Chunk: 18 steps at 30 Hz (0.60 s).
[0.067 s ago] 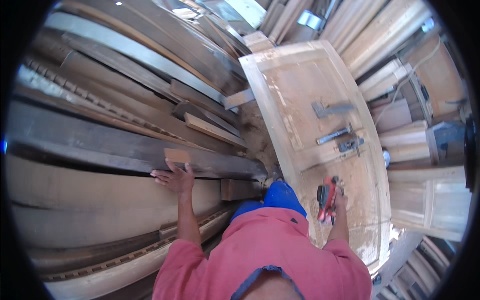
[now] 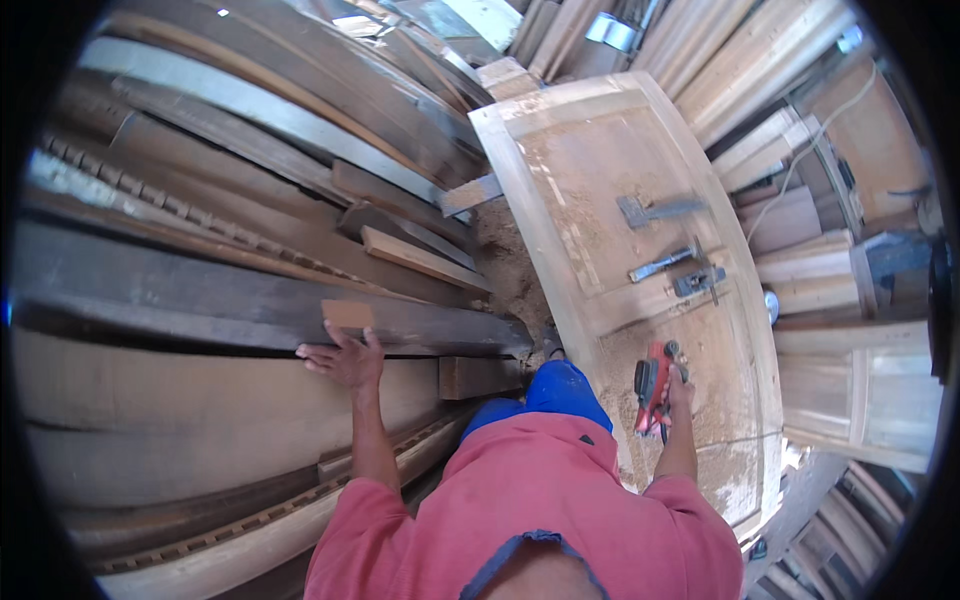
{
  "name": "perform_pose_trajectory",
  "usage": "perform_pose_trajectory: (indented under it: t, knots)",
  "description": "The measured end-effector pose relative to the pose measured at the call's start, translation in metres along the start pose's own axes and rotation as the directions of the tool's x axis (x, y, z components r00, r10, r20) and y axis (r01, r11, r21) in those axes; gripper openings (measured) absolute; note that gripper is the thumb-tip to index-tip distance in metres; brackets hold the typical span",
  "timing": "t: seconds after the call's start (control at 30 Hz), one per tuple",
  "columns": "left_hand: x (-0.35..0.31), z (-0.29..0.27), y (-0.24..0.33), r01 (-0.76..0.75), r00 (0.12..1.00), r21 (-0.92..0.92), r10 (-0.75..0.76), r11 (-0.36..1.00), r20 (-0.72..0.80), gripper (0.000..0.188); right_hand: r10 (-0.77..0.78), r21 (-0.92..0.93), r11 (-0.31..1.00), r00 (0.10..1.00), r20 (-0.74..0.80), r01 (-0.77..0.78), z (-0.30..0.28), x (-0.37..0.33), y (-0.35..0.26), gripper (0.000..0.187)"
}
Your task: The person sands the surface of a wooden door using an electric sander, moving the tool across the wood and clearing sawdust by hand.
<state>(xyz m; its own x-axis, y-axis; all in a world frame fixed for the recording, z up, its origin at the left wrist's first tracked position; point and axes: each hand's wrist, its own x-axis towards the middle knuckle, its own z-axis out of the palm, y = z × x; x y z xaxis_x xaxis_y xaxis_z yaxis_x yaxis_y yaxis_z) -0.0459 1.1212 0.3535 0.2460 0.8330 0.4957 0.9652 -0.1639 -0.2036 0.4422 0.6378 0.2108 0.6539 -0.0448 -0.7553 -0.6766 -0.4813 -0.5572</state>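
My right hand (image 2: 679, 391) is closed round the handle of a red and black electric planer (image 2: 655, 385), held over the near part of a pale panelled wooden door (image 2: 550, 255). Out to the left, my left hand (image 2: 348, 362) has its fingers spread at the edge of a long dark beam (image 2: 220, 290). Its fingertips reach a flat brown rectangle (image 2: 347, 314) on that beam; whether they press on it I cannot tell. Farther up the door lie a hammer (image 2: 668, 261), a small hand plane (image 2: 698, 282) and a flat grey tool (image 2: 655, 209), dusted with shavings.
Stacked planks and beams (image 2: 210, 190) fill the left side. A short block (image 2: 470, 195) juts out beside the door's left edge. More boards and panels (image 2: 860, 390) stand along the right, with a pale cord (image 2: 800, 165) hanging there. Sawdust (image 2: 512, 255) covers the ground between the door and the planks.
The whole view has shifted slightly, with the door and tools a little higher and to the left in the picture. Both hands keep nearly the same places, the planer still in my right hand.
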Motion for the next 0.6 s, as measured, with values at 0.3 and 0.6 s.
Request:
perform_pose_trajectory:
  t: [0.3,0.6]
  knots:
    - [0.002,0.001,0.006,0.009,0.997,0.077,-0.015,0.997,0.072,0.106,-0.158,-0.129,0.980,0.987,-0.037,0.152,0.037,0.088,0.008,0.025]
    - [0.006,-0.001,-0.003,0.033,0.988,0.120,-0.050,0.992,0.148,0.107,-0.007,-0.436,0.899,0.996,-0.088,-0.032,0.068,0.092,0.033,0.024]
